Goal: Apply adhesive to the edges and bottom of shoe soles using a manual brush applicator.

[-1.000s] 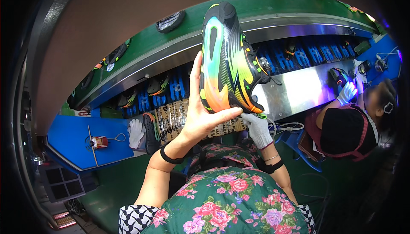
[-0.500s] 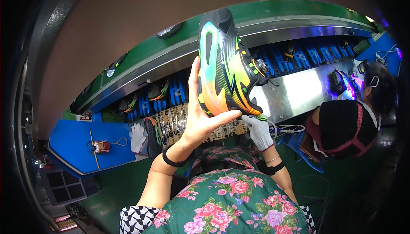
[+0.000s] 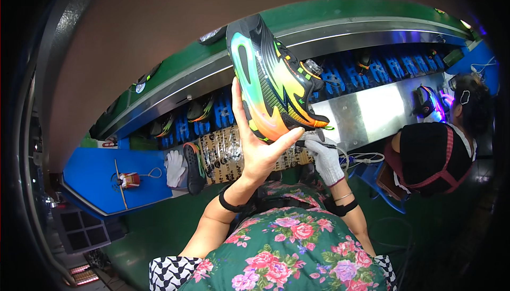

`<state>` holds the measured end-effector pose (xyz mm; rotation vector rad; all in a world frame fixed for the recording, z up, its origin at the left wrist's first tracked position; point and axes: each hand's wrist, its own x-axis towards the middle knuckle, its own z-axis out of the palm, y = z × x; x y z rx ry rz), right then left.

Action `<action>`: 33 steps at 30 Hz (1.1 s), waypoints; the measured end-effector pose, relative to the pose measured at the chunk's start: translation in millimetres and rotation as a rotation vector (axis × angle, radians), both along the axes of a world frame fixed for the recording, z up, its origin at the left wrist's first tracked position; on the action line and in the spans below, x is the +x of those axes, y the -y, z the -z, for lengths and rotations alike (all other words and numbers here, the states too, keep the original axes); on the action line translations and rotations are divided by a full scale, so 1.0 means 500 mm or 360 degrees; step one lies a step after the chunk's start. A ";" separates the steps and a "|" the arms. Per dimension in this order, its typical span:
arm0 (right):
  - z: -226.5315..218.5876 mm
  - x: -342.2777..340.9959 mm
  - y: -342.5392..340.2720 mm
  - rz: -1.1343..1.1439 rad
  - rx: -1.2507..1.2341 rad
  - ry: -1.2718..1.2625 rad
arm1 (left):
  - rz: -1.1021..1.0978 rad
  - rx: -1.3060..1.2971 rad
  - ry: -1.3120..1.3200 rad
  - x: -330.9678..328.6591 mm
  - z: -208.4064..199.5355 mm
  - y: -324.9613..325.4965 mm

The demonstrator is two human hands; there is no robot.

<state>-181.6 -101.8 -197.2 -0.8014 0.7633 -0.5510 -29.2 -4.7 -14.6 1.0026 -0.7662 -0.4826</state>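
My left hand (image 3: 259,147) holds up a bright sports shoe (image 3: 271,86), black with green, yellow and orange bands, its sole turned toward me and its toe pointing up. The thumb presses the heel end and the fingers lie along the sole's left edge. My right hand (image 3: 325,157), in a white glove, sits just below the shoe's heel and grips a thin dark pen-like tool (image 3: 313,144) whose tip is at the shoe's lower edge.
A green conveyor (image 3: 340,20) with blue shoe holders (image 3: 372,70) runs across the back. A second shoe (image 3: 193,159) and a white glove (image 3: 173,166) lie beside a blue tabletop (image 3: 101,176). Another person (image 3: 441,142) works at the right, by a steel plate (image 3: 372,113).
The shoe has swung slightly left and tilted, my left hand moving with it. My gloved right hand stays under the heel.
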 end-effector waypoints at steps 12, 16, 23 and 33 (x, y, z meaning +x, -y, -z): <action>0.010 -0.010 0.012 0.0017 -0.0080 0.0049 | -0.0113 0.0058 0.0039 -0.028 0.024 0.007; 0.028 -0.012 0.016 -0.0104 -0.0210 -0.0051 | -0.0122 0.0050 0.0036 -0.030 0.029 0.004; 0.011 -0.010 0.004 -0.0020 -0.0039 -0.0024 | -0.0160 0.0113 -0.0003 -0.032 0.035 0.000; 0.011 -0.005 0.009 -0.0010 0.0007 0.0046 | -0.0203 0.0210 0.0076 -0.028 0.040 -0.003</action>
